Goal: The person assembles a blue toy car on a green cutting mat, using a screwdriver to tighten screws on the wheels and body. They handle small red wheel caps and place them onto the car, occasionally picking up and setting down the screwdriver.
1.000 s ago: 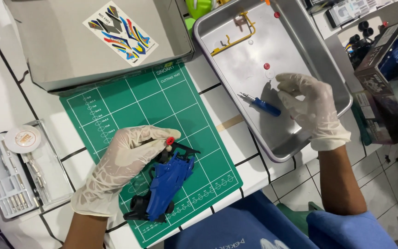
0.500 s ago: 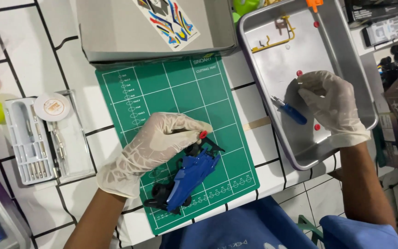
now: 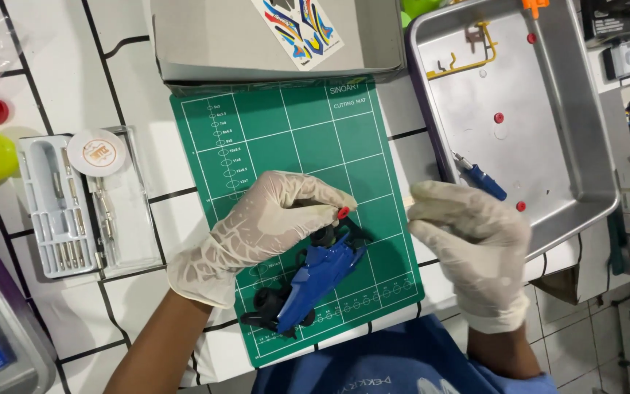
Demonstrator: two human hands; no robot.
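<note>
Down on the green cutting mat point(image 3: 286, 124) lies a blue toy race car point(image 3: 315, 281) with black wheels, set slantwise, its nose toward the upper right. The left hand point(image 3: 267, 226), in a pale glove, rests curled over the car's front end, fingers bent around it and touching — a small red part point(image 3: 343, 212) shows just at the fingertips. The right hand point(image 3: 472, 237), gloved too, hovers just right of the car, at the mat's edge; its fingers are drawn together, but whether they pinch anything I cannot tell from where I stand.

Behind that hand sits a metal tray point(image 3: 585, 146) on the white tiled table point(image 3: 74, 80), and in the tray lie a blue-handled screwdriver point(image 3: 481, 177), a yellow parts frame point(image 3: 468, 62) and a few small red bits. Above the mat stands a grey box point(image 3: 213, 44) with a bright sticker sheet point(image 3: 299, 23) in it. Left of the mat — well apart from the car — is an open case of small tool bits point(image 3: 63, 211), a round white tin point(image 3: 95, 152) resting on it.
</note>
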